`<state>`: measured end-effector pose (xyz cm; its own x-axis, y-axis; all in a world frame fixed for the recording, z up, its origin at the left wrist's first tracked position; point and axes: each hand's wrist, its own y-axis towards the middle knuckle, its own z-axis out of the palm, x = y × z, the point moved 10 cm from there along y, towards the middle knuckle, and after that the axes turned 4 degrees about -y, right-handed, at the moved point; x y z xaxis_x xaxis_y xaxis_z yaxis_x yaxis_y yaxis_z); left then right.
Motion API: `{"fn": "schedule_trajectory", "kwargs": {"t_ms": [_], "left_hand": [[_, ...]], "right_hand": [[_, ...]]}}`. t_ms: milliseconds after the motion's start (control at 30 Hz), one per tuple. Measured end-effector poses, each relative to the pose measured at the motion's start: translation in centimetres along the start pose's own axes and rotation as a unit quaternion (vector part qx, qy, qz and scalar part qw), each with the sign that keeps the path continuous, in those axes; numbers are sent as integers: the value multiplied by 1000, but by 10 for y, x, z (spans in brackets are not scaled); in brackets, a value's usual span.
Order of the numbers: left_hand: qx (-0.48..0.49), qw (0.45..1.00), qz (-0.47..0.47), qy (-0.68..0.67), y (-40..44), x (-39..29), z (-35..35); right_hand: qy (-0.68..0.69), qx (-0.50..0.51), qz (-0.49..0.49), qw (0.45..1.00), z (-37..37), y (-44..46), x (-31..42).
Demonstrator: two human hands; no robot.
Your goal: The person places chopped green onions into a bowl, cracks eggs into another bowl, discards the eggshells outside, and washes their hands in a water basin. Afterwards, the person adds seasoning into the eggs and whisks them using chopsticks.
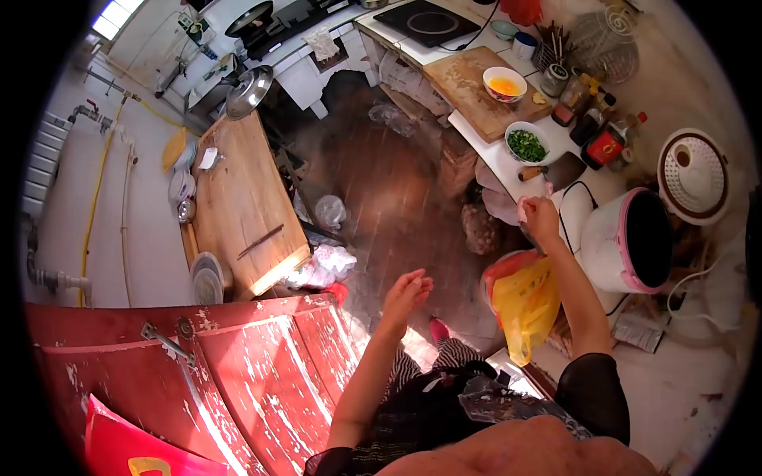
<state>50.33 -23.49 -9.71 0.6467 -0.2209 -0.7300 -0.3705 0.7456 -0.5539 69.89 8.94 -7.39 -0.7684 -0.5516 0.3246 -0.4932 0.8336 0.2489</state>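
Observation:
My left hand (407, 293) hangs over the floor, palm partly up, fingers loosely bent and holding nothing. Out at the counter's front edge, my right hand (541, 220) is closed beside a small pink item (522, 209); what its fingers hold is hard to make out. Just beyond it on the counter lies a cleaver (562, 171) with a wooden handle (530, 172). Farther back are a bowl of chopped greens (527, 144) and a bowl of beaten egg (503, 85) on a wooden cutting board (468, 87). Below my right forearm hangs a yellow plastic bag (525, 308).
A rice cooker (615, 246) and its lid (692, 176) are at right, near sauce bottles (607, 143). An induction cooktop (425, 22) sits at the back. On the left are a wooden table (242, 198) and a peeling red door (262, 357). Bags lie on the brick floor (381, 190).

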Motion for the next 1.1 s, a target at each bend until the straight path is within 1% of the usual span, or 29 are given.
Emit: {"fn": "schedule_trajectory", "kwargs": {"t_ms": [33, 67, 133, 167, 200, 233, 267, 300, 367, 400, 467, 500, 567, 600, 633, 667, 700, 733, 767, 800, 833, 867, 900, 933, 967, 1000, 1033, 1067, 1100], "left_hand": [[31, 999, 6, 11, 12, -7, 13], [65, 998, 10, 23, 23, -15, 27], [103, 994, 14, 43, 46, -33, 53], [130, 990, 23, 58, 54, -40, 67], [141, 988, 12, 59, 63, -45, 76], [165, 984, 14, 70, 72, -53, 86], [188, 979, 16, 81, 80, -60, 93], [198, 977, 9, 84, 90, -64, 97], [258, 960, -8, 104, 107, -75, 111], [265, 958, -12, 107, 117, -85, 114], [304, 946, -11, 113, 128, -105, 124], [306, 945, -14, 114, 136, -116, 126], [344, 930, -18, 126, 150, -133, 134], [345, 930, -21, 126, 158, -142, 136], [366, 921, -12, 132, 165, -150, 142], [387, 912, -4, 139, 172, -156, 149], [388, 911, -9, 139, 180, -159, 153], [401, 904, 33, 142, 188, -168, 161], [413, 896, 74, 145, 195, -178, 168], [415, 895, 70, 146, 203, -182, 171], [407, 853, 199, 258, 209, -201, 179], [364, 794, 326, 361, 213, -220, 185], [323, 740, 416, 420, 217, -234, 193], [313, 736, 428, 420, 228, -241, 199], [316, 756, 412, 398, 244, -246, 203], [331, 801, 358, 348, 262, -248, 206], [355, 863, 257, 252, 282, -247, 209], [376, 907, 138, 130, 299, -247, 212], [381, 925, 15, 6, 310, -248, 212]], "right_hand": [[30, -11, 16, 999, -21, 3, 15], [26, -14, 24, 999, -37, 9, 23], [92, 7, 46, 995, -58, 23, 26], [104, -13, 54, 993, -73, 27, 27], [115, -35, 58, 991, -88, 35, 29], [80, -46, 36, 995, -102, 42, 36], [73, -48, 48, 995, -114, 44, 41], [26, -51, 25, 998, -127, 47, 55], [-58, -42, -38, 997, -127, 56, 79], [-61, -44, -30, 997, -128, 59, 86], [-242, -11, -30, 970, -125, 66, 111], [-263, -5, -17, 965, -126, 73, 117], [-250, -2, -10, 968, -131, 94, 138], [-235, 1, -4, 972, -136, 103, 148], [-173, -2, -1, 985, -144, 115, 166], [-172, 1, 3, 985, -147, 126, 183], [-113, -18, 10, 993, -154, 137, 200], [-54, -37, 18, 998, -158, 148, 213], [-45, -79, 17, 996, -164, 158, 224], [-45, -78, 22, 996, -161, 168, 232], [-3, -101, 29, 994, -161, 179, 236], [39, -126, 35, 991, -161, 191, 239], [86, -131, 35, 987, -158, 202, 245], [133, -135, 33, 981, -154, 213, 252], [200, -134, 20, 970, -149, 224, 261], [267, -131, 5, 955, -143, 234, 271], [306, -107, -31, 945, -132, 246, 284], [345, -85, -70, 932, -123, 262, 293], [412, -23, -81, 907, -109, 279, 301]]}}
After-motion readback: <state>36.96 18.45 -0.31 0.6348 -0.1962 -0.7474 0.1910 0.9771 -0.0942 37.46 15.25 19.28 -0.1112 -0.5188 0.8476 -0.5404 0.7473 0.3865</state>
